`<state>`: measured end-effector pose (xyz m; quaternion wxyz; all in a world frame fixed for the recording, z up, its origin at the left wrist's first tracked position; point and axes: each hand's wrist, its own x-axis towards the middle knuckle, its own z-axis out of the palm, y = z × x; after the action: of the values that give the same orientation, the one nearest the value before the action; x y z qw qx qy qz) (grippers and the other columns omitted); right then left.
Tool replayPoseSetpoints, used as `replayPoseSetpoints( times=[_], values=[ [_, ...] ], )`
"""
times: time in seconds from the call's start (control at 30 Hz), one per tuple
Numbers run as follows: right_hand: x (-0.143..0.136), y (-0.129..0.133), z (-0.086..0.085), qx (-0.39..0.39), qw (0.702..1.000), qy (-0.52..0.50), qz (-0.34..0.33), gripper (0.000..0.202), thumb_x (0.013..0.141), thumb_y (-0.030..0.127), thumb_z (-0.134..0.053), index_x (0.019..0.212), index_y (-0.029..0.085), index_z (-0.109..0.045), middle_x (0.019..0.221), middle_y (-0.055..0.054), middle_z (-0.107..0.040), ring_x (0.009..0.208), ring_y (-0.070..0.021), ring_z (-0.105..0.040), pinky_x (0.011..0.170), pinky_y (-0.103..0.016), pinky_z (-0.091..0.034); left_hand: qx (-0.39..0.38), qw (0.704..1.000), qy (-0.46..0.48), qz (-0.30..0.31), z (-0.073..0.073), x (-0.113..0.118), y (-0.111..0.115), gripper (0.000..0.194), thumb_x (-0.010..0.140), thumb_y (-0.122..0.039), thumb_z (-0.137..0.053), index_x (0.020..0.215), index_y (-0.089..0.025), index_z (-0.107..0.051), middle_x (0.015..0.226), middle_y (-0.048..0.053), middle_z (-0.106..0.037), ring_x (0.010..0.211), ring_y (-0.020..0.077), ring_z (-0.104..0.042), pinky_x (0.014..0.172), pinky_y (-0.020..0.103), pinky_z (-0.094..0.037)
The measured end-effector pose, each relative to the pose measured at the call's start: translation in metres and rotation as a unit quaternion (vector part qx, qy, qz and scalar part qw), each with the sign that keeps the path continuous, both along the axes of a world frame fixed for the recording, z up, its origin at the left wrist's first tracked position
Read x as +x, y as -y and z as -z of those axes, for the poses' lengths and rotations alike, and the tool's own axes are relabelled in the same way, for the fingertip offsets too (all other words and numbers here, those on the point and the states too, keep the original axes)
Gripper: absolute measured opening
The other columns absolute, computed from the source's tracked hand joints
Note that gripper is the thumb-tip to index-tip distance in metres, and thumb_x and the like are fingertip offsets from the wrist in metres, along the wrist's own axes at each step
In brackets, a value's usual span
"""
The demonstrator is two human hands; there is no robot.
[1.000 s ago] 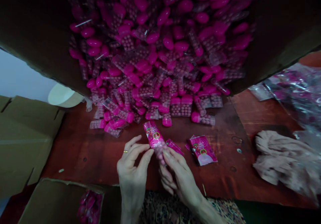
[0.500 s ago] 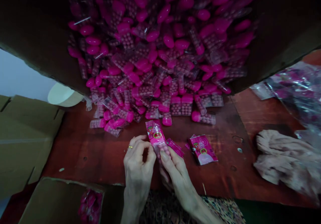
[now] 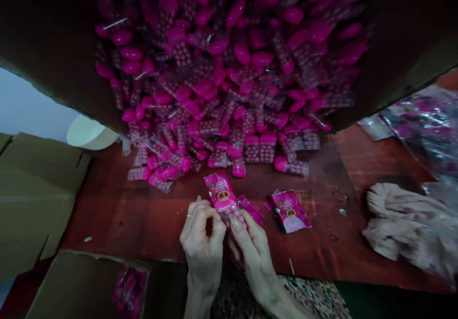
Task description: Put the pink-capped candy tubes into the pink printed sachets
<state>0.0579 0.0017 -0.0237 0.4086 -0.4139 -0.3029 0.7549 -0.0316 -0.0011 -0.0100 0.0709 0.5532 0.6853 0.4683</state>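
Note:
Between my hands is a small clear candy container (image 3: 234, 215) filled with pink balls, tilted, with a pink printed label (image 3: 220, 191) over its upper part. My right hand (image 3: 255, 254) grips the lower part, thumb on top and fingers beneath. My left hand (image 3: 203, 238), with a ring on one finger, is closed in a pinch at the container's left edge, the other fingers curled. Its fingertips are partly hidden. Behind the container, more printed labels (image 3: 250, 209) lie on the table. To the right sits a stack of matching labels (image 3: 291, 212).
A big heap of pink-capped candy containers (image 3: 214, 95) spills from an open cardboard box (image 3: 390, 47) onto the reddish table (image 3: 143, 223). A crumpled cloth (image 3: 404, 223) and plastic bags (image 3: 425, 123) lie right. Left are a white bowl (image 3: 91, 133) and cardboard boxes (image 3: 36, 185).
My left hand has shifted slightly right and down, closer against the container. The label's top end has tipped a little to the left. My right hand keeps its hold.

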Motion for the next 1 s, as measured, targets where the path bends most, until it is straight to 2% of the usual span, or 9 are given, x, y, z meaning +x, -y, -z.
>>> replayPoseSetpoints(
  times=[0.13, 0.3, 0.37, 0.43, 0.53, 0.67, 0.77, 0.87, 1.0],
  values=[
    [0.002, -0.003, 0.003, 0.052, 0.997, 0.058, -0.011, 0.025, 0.089, 0.042, -0.048, 0.079, 0.018, -0.05, 0.07, 0.002, -0.044, 0.06, -0.0089, -0.039, 0.054, -0.02, -0.037, -0.018, 0.998, 0.063, -0.003, 0.002, 0.005, 0.003, 0.016, 0.077, -0.006, -0.054, 0.073, -0.021, -0.057, 0.072, -0.002, -0.06, 0.075, 0.0138, -0.057, 0.084, 0.033, -0.046],
    [0.002, -0.007, 0.0, -0.008, 0.999, -0.003, -0.038, 0.029, 0.088, 0.045, -0.047, 0.075, 0.02, -0.043, 0.06, 0.007, -0.034, 0.044, -0.0055, -0.027, 0.039, -0.017, -0.024, -0.032, 0.974, 0.224, -0.034, 0.012, 0.0, 0.009, 0.01, 0.077, -0.014, -0.059, 0.07, -0.02, -0.062, 0.075, 0.0, -0.062, 0.079, 0.0149, -0.059, 0.078, 0.028, -0.046],
    [0.001, -0.007, -0.002, -0.022, 0.998, -0.016, -0.052, 0.03, 0.089, 0.046, -0.046, 0.074, 0.021, -0.041, 0.057, 0.009, -0.03, 0.041, -0.0045, -0.023, 0.037, -0.017, -0.02, -0.042, 0.939, 0.333, -0.076, 0.015, -0.002, 0.01, 0.005, 0.078, -0.02, -0.061, 0.075, -0.019, -0.065, 0.079, 0.001, -0.066, 0.08, 0.0148, -0.061, 0.075, 0.025, -0.047],
    [0.0, -0.006, -0.002, -0.029, 0.997, -0.021, -0.067, 0.03, 0.088, 0.047, -0.046, 0.075, 0.021, -0.041, 0.058, 0.009, -0.03, 0.041, -0.0041, -0.023, 0.037, -0.017, -0.02, -0.048, 0.889, 0.447, -0.091, 0.014, -0.005, 0.009, 0.014, 0.078, -0.03, -0.062, 0.083, -0.018, -0.067, 0.081, 0.003, -0.068, 0.078, 0.0157, -0.063, 0.074, 0.026, -0.049],
    [0.0, -0.003, -0.001, -0.017, 0.994, -0.006, -0.105, 0.029, 0.089, 0.046, -0.046, 0.077, 0.02, -0.043, 0.059, 0.007, -0.033, 0.045, -0.0054, -0.028, 0.039, -0.017, -0.023, -0.079, 0.818, 0.568, -0.035, 0.007, -0.005, 0.001, 0.029, 0.076, -0.04, -0.062, 0.087, -0.014, -0.068, 0.079, 0.008, -0.071, 0.077, 0.0203, -0.066, 0.072, 0.031, -0.051],
    [0.005, -0.003, -0.008, 0.072, 0.983, 0.089, -0.14, 0.028, 0.09, 0.044, -0.043, 0.08, 0.019, -0.051, 0.07, 0.001, -0.048, 0.061, -0.0108, -0.045, 0.055, -0.022, -0.038, -0.14, 0.773, 0.618, 0.018, -0.007, 0.0, -0.009, 0.026, 0.075, -0.037, -0.062, 0.082, -0.012, -0.069, 0.081, 0.012, -0.072, 0.081, 0.0247, -0.067, 0.074, 0.036, -0.052],
    [0.01, -0.003, -0.018, 0.115, 0.967, 0.176, -0.147, 0.028, 0.09, 0.043, -0.041, 0.091, 0.021, -0.057, 0.074, -0.001, -0.056, 0.067, -0.0149, -0.052, 0.061, -0.026, -0.04, -0.166, 0.755, 0.632, 0.059, -0.013, 0.001, -0.007, 0.029, 0.075, -0.038, -0.062, 0.08, -0.011, -0.069, 0.089, 0.016, -0.072, 0.085, 0.0278, -0.066, 0.074, 0.037, -0.052],
    [0.012, -0.002, -0.026, 0.129, 0.962, 0.198, -0.134, 0.028, 0.09, 0.041, -0.041, 0.104, 0.023, -0.058, 0.073, -0.002, -0.059, 0.065, -0.0164, -0.054, 0.06, -0.027, -0.041, -0.188, 0.738, 0.641, 0.096, -0.015, 0.001, -0.002, 0.031, 0.075, -0.04, -0.061, 0.081, -0.011, -0.07, 0.097, 0.018, -0.07, 0.092, 0.0301, -0.064, 0.078, 0.04, -0.051],
    [0.009, -0.003, -0.027, 0.134, 0.97, 0.174, -0.104, 0.022, 0.089, 0.04, -0.046, 0.096, 0.024, -0.06, 0.071, -0.001, -0.059, 0.063, -0.0158, -0.054, 0.059, -0.026, -0.042, -0.145, 0.736, 0.659, 0.064, -0.017, 0.005, 0.0, 0.036, 0.077, -0.045, -0.059, 0.088, -0.012, -0.07, 0.099, 0.017, -0.07, 0.104, 0.0296, -0.059, 0.09, 0.04, -0.046]
  ],
)
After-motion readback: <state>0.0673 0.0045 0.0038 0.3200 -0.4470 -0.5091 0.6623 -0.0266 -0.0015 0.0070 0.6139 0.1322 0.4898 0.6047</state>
